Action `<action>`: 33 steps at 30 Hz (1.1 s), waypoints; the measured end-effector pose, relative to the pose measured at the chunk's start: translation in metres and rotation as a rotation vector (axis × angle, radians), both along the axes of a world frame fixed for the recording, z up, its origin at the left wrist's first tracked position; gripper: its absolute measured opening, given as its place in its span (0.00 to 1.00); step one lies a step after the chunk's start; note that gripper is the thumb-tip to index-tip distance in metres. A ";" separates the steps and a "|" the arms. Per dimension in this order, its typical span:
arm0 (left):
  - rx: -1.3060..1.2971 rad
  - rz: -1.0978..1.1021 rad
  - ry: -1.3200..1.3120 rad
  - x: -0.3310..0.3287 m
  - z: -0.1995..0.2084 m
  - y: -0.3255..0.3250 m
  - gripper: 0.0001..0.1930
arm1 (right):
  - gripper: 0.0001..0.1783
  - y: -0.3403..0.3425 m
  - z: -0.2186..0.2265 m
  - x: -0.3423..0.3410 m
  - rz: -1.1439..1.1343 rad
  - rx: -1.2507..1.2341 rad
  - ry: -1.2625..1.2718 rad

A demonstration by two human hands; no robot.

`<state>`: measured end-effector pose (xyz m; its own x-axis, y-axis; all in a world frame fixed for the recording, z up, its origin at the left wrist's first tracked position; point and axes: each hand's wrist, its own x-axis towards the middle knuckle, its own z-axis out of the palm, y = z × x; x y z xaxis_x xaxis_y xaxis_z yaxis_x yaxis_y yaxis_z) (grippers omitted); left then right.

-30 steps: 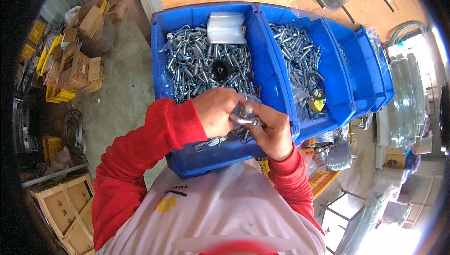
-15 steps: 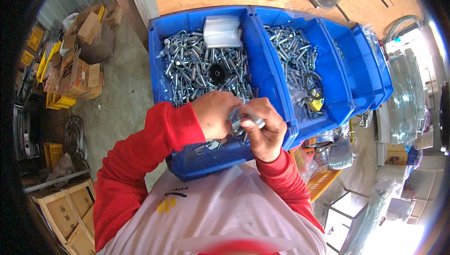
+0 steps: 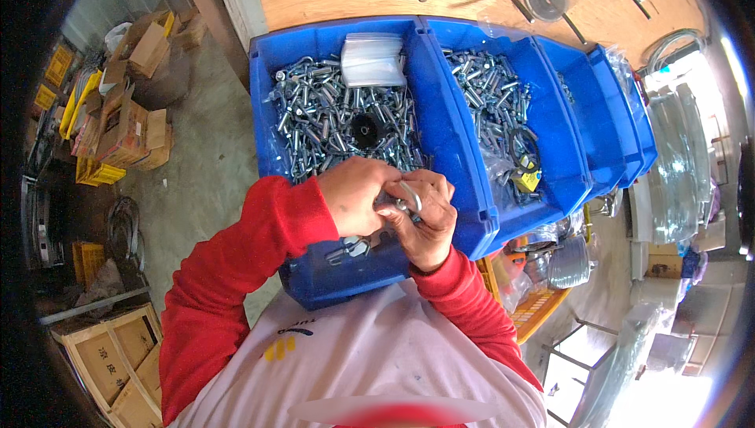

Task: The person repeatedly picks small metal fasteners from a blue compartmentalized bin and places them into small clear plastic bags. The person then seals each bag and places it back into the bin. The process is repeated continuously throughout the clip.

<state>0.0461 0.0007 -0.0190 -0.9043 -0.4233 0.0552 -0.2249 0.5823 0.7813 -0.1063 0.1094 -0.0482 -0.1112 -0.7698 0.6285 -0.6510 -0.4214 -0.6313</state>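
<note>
Right hand [image 3: 429,222] shifted nearer left hand [image 3: 354,194], bent metal piece [image 3: 412,194] between.

Silvery metal piece [image 3: 412,196], seemingly hook-shaped, partly hidden between left hand [image 3: 358,194] and right hand [image 3: 429,222].

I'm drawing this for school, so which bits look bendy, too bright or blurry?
In the head view, the row of blue bins curves and the corners go black; in the head view, glare whitens near the lower right, and the metal piece at the right hand shines; also in the head view, a red-and-pale shape at the bottom edge is blurred.
</note>
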 end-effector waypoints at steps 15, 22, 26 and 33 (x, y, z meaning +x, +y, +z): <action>-0.318 0.092 -0.048 0.001 0.068 0.022 0.24 | 0.10 0.023 0.068 -0.040 0.081 0.006 0.608; -0.128 -0.005 -0.073 -0.040 0.050 0.010 0.22 | 0.07 0.023 0.058 -0.139 -0.217 -0.050 0.088; -0.058 -0.028 -0.157 -0.050 0.051 0.013 0.22 | 0.13 -0.040 0.019 -0.217 -0.386 0.533 0.069; -0.085 -0.004 -0.061 -0.064 0.045 -0.001 0.23 | 0.16 -0.119 -0.075 -0.223 -0.339 0.843 0.433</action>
